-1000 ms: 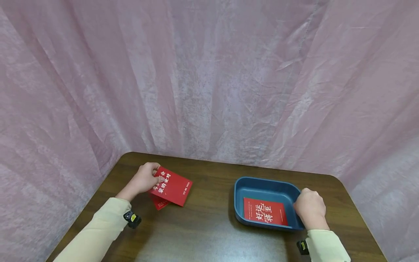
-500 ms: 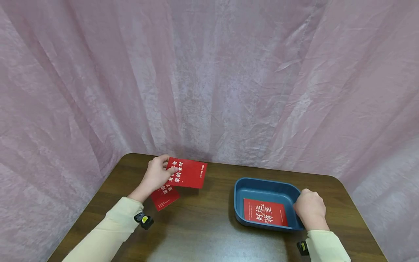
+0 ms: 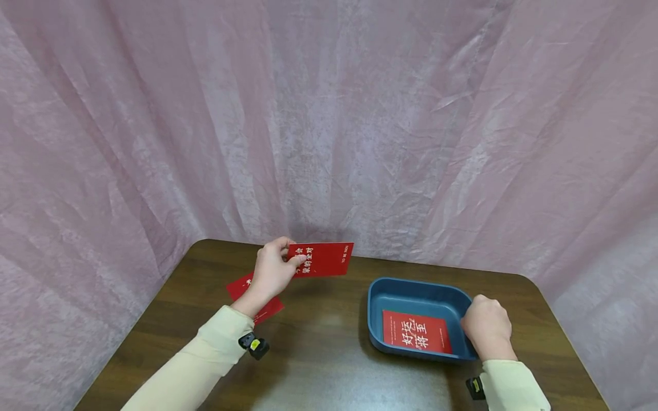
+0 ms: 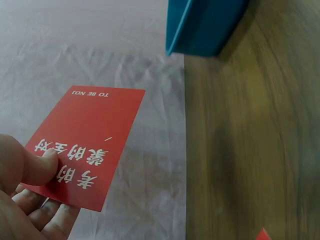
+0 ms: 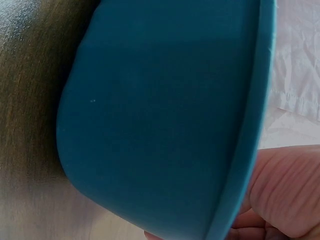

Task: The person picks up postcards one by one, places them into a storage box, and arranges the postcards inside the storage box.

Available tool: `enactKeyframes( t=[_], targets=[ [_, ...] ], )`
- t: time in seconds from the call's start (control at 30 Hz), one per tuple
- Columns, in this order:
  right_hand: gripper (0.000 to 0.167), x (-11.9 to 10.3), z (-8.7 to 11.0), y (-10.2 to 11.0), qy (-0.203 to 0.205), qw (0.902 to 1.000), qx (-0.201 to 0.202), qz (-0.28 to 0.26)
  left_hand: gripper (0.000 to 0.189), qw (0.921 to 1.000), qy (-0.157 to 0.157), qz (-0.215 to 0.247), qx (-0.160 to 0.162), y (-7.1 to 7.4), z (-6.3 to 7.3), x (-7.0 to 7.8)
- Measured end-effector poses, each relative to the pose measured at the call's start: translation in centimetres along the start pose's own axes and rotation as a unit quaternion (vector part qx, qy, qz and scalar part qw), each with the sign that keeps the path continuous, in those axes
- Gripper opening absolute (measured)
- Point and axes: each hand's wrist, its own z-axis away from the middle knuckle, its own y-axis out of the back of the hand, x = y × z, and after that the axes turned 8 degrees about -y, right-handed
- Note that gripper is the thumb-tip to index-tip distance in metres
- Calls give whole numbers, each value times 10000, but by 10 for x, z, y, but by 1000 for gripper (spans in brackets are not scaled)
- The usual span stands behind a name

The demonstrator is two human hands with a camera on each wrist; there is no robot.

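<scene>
My left hand (image 3: 272, 268) pinches a red card (image 3: 329, 260) with white Chinese characters by its left end, thumb on top. The left wrist view shows the same card up close, the thumb lying across its print and the fingers underneath. It is raised over the back of the table. Another red card (image 3: 269, 310) lies on the table below my left wrist, partly covered by it. My right hand (image 3: 487, 328) grips the right rim of a blue plastic tray (image 3: 377, 285). Inside the tray a red card (image 3: 417, 333) with white lettering lies flat.
The wooden table (image 3: 319, 365) has rounded back corners. Behind it hangs a pink velvet curtain (image 3: 329, 125), close to the back edge. The tray's raised walls stand between the left hand and the right hand.
My left hand has lifted the red card and carried it right and toward the back, uncovering more of the card beneath. The right hand and the tray have stayed put.
</scene>
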Motion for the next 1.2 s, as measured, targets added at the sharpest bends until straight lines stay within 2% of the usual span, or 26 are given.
enactKeyframes(
  t=[0.17, 0.47, 0.67, 0.83, 1.07, 1.2],
  targets=[
    [22, 0, -1, 0, -3, 10000, 38, 13, 16, 9997, -95, 206, 22, -16, 0, 11],
    [22, -1, 2, 1, -9, 10000, -25, 22, 20, 9944, -88, 1045, 82, -44, 9, 23],
    [22, -1, 2, 1, 16, 10000, -33, 19, 25, 9922, -88, 1241, 78, -64, 15, 34],
    [22, 0, 1, -1, 0, 10000, -20, 12, 29, 9911, -65, 1320, -129, -83, 20, 45],
    [20, 0, 1, -1, -14, 10000, 6, 0, 28, 9843, -47, 1698, -476, -109, 29, 61],
    [22, -1, 1, -1, -9, 10000, 43, 18, 29, 9830, -69, 1707, -679, -126, 35, 68]
  ],
)
